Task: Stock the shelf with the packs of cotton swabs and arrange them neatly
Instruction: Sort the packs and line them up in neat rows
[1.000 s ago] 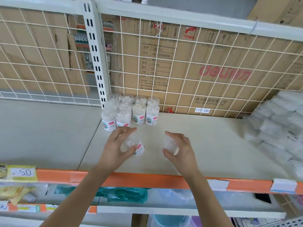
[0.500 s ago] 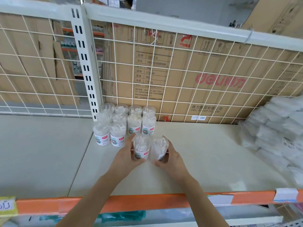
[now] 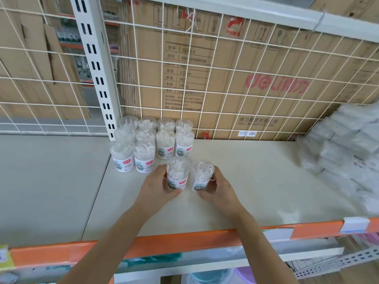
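We now stand both packs upright, nearer the stocked block, at its five o'clock on the shelf: our left hand grasps one pack, our right hand the other pack; front row nearly filled.

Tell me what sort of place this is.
Probably a shop aisle or stockroom: a shelf with an orange price rail and clip-on label holder, a wire-mesh back with shipping cartons behind, and identical swab tubs in rows.

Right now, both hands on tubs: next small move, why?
Probably slide both back into the front row: the left hand grips one swab tub, the right hand a second tub, and that row holds only two tubs, left of the gap.
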A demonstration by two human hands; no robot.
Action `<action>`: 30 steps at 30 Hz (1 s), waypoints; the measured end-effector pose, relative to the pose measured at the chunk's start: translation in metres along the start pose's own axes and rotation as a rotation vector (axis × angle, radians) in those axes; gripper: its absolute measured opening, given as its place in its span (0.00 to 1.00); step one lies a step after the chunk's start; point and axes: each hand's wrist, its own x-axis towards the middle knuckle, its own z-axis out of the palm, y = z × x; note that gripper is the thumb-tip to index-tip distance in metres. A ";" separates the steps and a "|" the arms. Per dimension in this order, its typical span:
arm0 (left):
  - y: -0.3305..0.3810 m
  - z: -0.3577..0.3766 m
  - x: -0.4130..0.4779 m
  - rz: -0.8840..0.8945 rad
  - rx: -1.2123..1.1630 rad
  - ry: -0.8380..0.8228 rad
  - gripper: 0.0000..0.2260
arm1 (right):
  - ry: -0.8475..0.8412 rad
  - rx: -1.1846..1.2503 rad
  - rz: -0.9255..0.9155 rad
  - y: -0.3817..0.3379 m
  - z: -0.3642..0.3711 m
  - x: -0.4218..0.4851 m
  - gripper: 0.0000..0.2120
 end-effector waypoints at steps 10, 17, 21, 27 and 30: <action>0.003 0.001 -0.002 0.002 0.043 0.033 0.29 | 0.081 -0.046 -0.032 0.000 0.006 0.002 0.21; 0.006 0.001 -0.003 0.019 0.072 0.064 0.31 | 0.070 -0.040 -0.042 0.001 0.007 0.003 0.24; 0.006 0.002 -0.003 0.013 0.088 0.046 0.33 | 0.056 -0.028 -0.042 -0.001 0.006 0.003 0.25; 0.015 -0.004 -0.008 0.054 0.089 0.087 0.41 | 0.012 0.170 -0.043 -0.003 -0.002 -0.003 0.41; 0.028 -0.019 -0.008 0.256 0.099 0.122 0.32 | 0.030 0.181 -0.096 -0.014 -0.012 -0.007 0.42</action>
